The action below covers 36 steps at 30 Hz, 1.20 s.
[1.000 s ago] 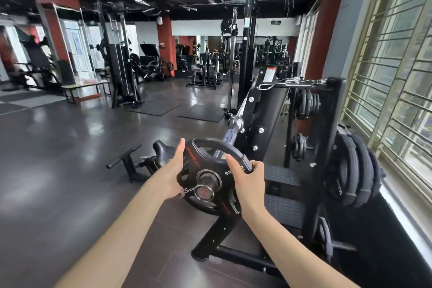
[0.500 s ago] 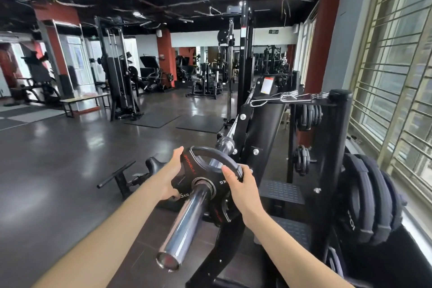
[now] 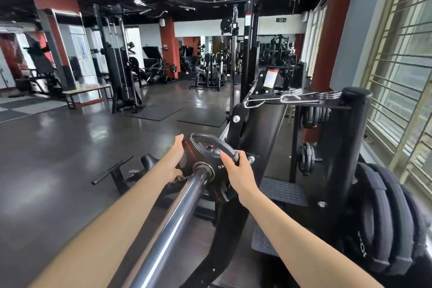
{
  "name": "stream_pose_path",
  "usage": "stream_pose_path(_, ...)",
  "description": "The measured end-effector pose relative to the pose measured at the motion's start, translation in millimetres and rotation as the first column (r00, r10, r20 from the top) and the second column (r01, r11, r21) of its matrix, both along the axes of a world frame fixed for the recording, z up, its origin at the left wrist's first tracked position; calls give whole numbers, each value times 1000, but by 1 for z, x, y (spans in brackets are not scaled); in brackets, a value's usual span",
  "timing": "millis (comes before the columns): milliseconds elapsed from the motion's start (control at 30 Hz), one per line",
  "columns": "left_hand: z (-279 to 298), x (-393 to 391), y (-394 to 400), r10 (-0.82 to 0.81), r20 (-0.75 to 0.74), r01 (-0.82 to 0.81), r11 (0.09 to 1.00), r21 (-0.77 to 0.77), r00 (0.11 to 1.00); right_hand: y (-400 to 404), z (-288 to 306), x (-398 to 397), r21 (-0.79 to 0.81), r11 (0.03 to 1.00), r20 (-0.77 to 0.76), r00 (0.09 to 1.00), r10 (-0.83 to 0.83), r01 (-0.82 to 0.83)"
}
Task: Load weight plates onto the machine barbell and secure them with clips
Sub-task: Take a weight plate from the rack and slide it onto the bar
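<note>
A black 5 kg weight plate (image 3: 205, 149) with red lettering sits threaded on the shiny steel barbell sleeve (image 3: 173, 215), far along it near the black machine frame (image 3: 254, 133). My left hand (image 3: 174, 159) grips the plate's left rim. On the plate's upper right rim my right hand (image 3: 238, 173) curls its fingers around the edge. The sleeve runs from the plate down toward me between my forearms. Metal spring clips (image 3: 294, 98) lie on top of the storage rack's black shelf.
A black plate rack (image 3: 348, 147) stands to the right with large plates (image 3: 388, 224) stacked low and smaller plates (image 3: 306, 159) on pegs behind. A barred window wall lines the far right. A small black bench stand (image 3: 117, 170) sits on the dark floor at left.
Both hands have pushed the plate farther along the sleeve toward the machine frame. More bare sleeve now shows on my side of the plate.
</note>
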<state>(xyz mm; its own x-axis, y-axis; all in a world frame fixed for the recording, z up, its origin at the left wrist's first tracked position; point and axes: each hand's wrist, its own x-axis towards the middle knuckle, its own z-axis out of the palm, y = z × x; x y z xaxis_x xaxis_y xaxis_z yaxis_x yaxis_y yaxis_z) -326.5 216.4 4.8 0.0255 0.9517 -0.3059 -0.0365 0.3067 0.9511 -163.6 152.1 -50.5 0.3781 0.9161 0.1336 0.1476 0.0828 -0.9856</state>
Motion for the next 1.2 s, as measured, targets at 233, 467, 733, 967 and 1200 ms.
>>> stream_pose_path(233,-7,10,45,-76,-37,76,997,13,996,38,4,21,-6,998,79,995,-55,56)
stream_pose_path(467,0,11,56,-80,3,80,996,46,997,50,-2,30,23,997,145,987,-72,70)
stream_pose_path(733,-2,15,55,-57,-71,62,996,60,996,42,4,26,-99,987,81,989,-120,128)
stream_pose_path(967,30,34,32,416,-596,81,771,631,687,-7,30,74,-101,975,-59,977,-206,199)
stream_pose_path(1200,40,151,-28,131,-837,664,549,508,532,-93,32,196,-42,927,-392,847,-359,373)
